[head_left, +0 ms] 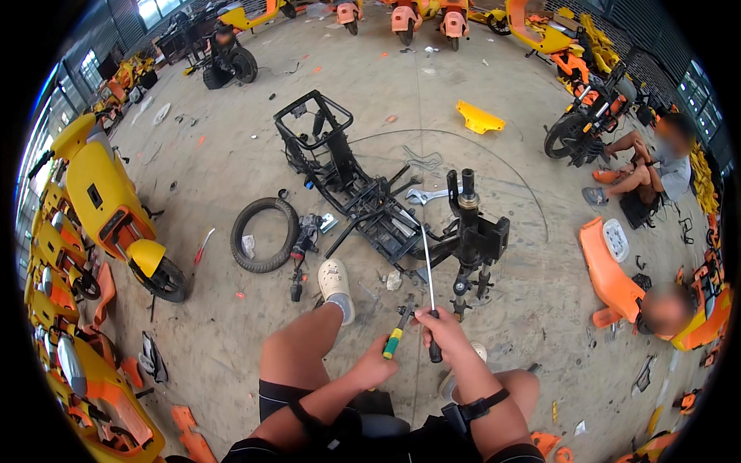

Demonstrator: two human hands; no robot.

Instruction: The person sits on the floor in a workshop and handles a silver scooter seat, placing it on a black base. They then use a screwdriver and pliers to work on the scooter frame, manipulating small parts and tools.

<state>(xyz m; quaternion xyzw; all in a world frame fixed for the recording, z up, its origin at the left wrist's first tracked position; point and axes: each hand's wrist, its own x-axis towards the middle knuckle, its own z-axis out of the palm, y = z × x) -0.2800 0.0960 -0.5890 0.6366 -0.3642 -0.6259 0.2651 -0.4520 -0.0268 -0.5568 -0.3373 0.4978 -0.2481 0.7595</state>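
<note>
My left hand (373,366) is closed on a short tool with a green-and-yellow handle (394,343); its dark head looks like a ratchet's. Close beside it, my right hand (443,335) grips a long screwdriver (429,270) by its black handle. The screwdriver's shaft points away from me, its tip at the edge of the black scooter frame (378,202); whether it touches cannot be made out. My right fingertips are by the ratchet head. The frame lies on the floor with its steering column (468,224) at the right.
Around the frame lie a tyre (241,258), a power drill (302,245), an adjustable wrench (434,194) and a yellow panel (480,117). Yellow scooters (108,185) line the left. Two people sit at the right, one beside a partly stripped scooter (590,123). A red-handled screwdriver (204,247) lies left.
</note>
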